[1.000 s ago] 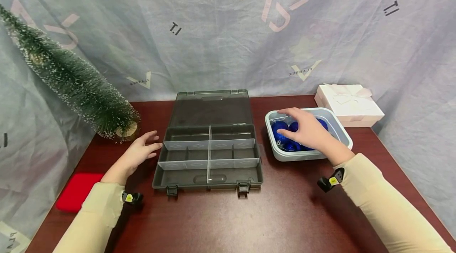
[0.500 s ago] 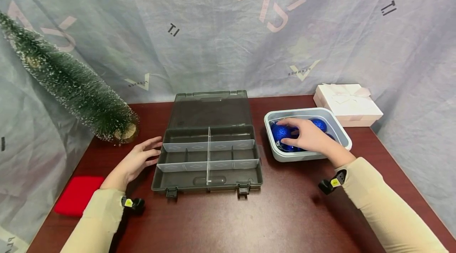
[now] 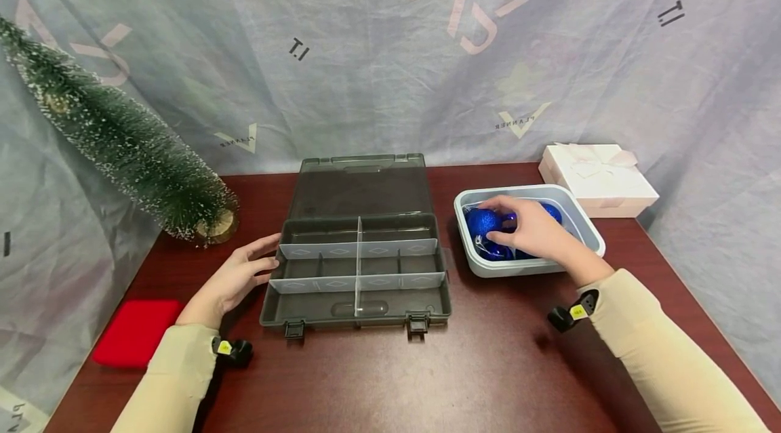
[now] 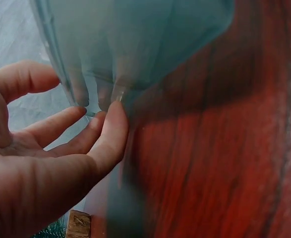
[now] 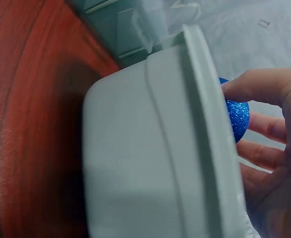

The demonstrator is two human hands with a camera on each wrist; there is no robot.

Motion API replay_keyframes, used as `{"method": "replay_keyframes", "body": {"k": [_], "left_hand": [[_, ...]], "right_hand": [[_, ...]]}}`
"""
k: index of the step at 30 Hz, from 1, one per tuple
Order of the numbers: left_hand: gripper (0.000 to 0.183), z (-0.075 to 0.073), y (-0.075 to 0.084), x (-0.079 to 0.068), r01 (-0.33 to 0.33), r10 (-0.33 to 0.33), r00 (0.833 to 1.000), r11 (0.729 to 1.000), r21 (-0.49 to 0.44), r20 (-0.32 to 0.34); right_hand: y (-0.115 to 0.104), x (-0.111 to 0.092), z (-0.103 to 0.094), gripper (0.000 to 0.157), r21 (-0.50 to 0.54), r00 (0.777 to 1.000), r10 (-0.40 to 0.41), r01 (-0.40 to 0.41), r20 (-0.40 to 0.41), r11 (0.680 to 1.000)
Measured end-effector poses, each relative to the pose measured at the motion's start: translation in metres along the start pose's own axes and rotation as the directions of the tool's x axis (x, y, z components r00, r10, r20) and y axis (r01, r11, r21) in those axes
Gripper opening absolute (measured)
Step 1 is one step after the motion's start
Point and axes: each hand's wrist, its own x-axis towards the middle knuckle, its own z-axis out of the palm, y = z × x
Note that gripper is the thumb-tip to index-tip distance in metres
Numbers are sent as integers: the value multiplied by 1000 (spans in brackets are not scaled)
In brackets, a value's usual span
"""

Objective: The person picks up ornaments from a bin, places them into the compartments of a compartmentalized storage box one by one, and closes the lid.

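My right hand [image 3: 531, 230] reaches into a pale grey plastic tub [image 3: 525, 270] and pinches a blue glitter bauble [image 3: 482, 221] between thumb and fingers. In the right wrist view this bauble [image 5: 239, 119] shows above the tub's rim. Several other blue baubles [image 3: 497, 251] lie in the tub, partly hidden by the hand. My left hand [image 3: 239, 277] is at the left side of a dark translucent compartment box [image 3: 305, 304], whose lid is laid back. Fingertips touch the box wall [image 4: 140, 44] in the left wrist view, the fingers only slightly bent.
A frosted miniature Christmas tree [image 3: 140, 155] leans at the left with a wooden base. A red rectangular item [image 3: 134, 335] lies near the left forearm. Behind the tub stands a white gift box [image 3: 601, 179] with a bow. White dividers [image 3: 399, 280] split the compartment box.
My right hand has lowered into the tub and closed its fingers on a blue bauble. My left hand has moved slightly down and right, up to the compartment box's side.
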Motion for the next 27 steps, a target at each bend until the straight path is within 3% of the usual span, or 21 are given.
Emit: {"method": "replay_keyframes", "body": {"k": [6, 12, 19, 27], "left_hand": [[67, -1, 0, 0, 0, 0, 1000, 1000, 6, 1], [65, 0, 0, 1, -1, 1, 1000, 1000, 19, -6], [64, 0, 0, 2, -4, 4, 1000, 1000, 11, -8], [65, 2, 2, 1, -3, 3, 1000, 1000, -4, -15]], "right_hand": [[-14, 6, -12, 48, 47, 999, -3, 5, -49, 999], [-34, 18, -15, 49, 76, 993, -54, 63, -106, 995], [-59, 37, -3, 50, 111, 983, -85, 103, -160, 988], [-91, 62, 16, 51, 189, 980, -130, 158, -153, 969]]}}
